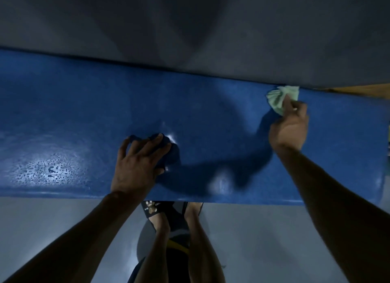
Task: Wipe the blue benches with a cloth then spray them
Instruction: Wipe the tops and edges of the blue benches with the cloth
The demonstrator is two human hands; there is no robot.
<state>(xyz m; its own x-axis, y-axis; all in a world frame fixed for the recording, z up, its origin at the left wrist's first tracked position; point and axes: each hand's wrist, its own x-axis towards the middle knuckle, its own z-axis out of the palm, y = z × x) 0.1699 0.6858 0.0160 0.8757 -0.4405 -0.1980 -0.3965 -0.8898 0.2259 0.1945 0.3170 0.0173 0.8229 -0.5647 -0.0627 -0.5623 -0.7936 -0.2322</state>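
Head view: our right hand (290,127) grips green cloth (281,99) at bench (84,105) far edge; left hand (137,162) presses dark blue cloth (168,156) mid-bench. Bench long axis runs left-right.

Our blue surface (84,105) running from nine to three o'clock, wet beaded patch (50,168) at its eight o'clock end, a dark blue cloth (168,154) on it near centre, a pale green cloth (280,97) at two o'clock against its far edge

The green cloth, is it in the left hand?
No, the right hand grips the green cloth at the bench's back edge; the left hand presses a dark blue cloth.
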